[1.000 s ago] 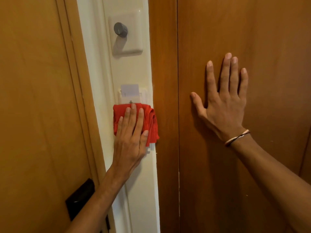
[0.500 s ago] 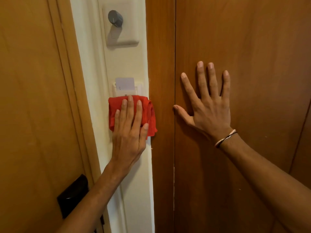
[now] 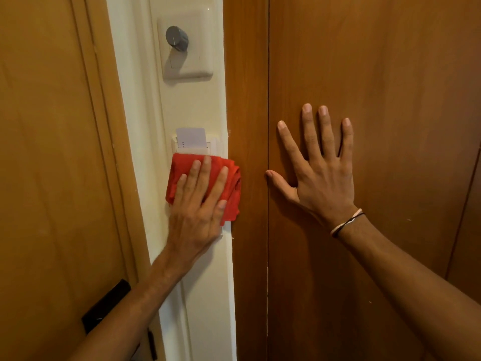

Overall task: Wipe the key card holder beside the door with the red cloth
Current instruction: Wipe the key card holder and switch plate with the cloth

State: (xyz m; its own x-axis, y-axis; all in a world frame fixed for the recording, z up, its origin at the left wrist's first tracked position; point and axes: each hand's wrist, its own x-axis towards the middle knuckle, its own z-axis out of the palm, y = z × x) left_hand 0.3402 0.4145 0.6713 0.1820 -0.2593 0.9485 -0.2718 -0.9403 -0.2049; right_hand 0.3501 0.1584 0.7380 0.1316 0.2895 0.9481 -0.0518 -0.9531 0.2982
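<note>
The white key card holder [image 3: 213,146] is fixed to the cream wall strip between two wooden surfaces, with a pale card [image 3: 191,137] standing in its top slot. Most of the holder is hidden under the folded red cloth [image 3: 231,183]. My left hand [image 3: 199,207] lies flat on the cloth, fingers pointing up, and presses it against the holder. My right hand [image 3: 318,175] rests flat with spread fingers on the brown wooden panel [image 3: 377,74] to the right; a thin bracelet is on its wrist.
A white wall plate with a grey round knob [image 3: 177,38] sits above the holder. The wooden door [image 3: 52,152] at left carries a black lock plate [image 3: 105,306] low down. A narrow brown frame [image 3: 246,87] separates the wall strip from the right panel.
My right hand has slid down and left on the wooden panel. My left hand with the cloth stays over the holder, shifted only slightly beneath the card.
</note>
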